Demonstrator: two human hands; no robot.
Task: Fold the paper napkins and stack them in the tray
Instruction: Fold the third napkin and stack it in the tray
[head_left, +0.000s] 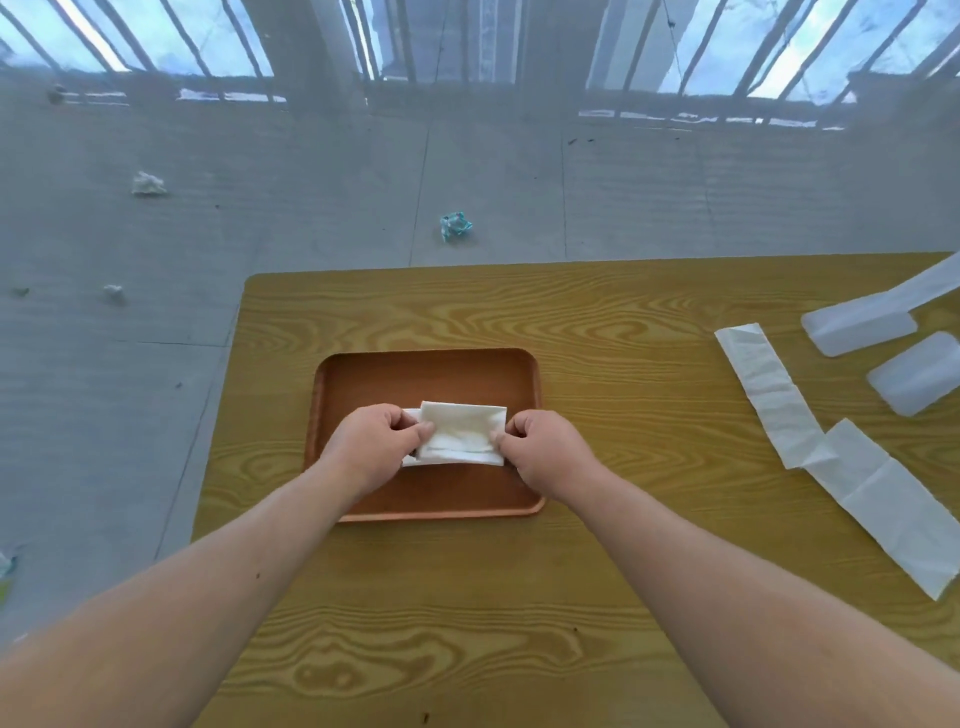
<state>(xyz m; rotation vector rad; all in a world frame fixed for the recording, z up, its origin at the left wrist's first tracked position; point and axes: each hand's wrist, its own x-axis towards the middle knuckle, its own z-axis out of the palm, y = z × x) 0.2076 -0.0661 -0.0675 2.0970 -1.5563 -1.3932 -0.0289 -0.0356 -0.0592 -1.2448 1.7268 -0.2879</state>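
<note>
Folded white napkin (462, 434), rectangular, slightly rumpled, lies flat inside the brown tray (426, 371), pinched at both short ends between the two grips. A second napkin edge (411, 413) shows beneath, left end. Two unfolded napkins (769, 395) lie flat, far right of the grips.
</note>
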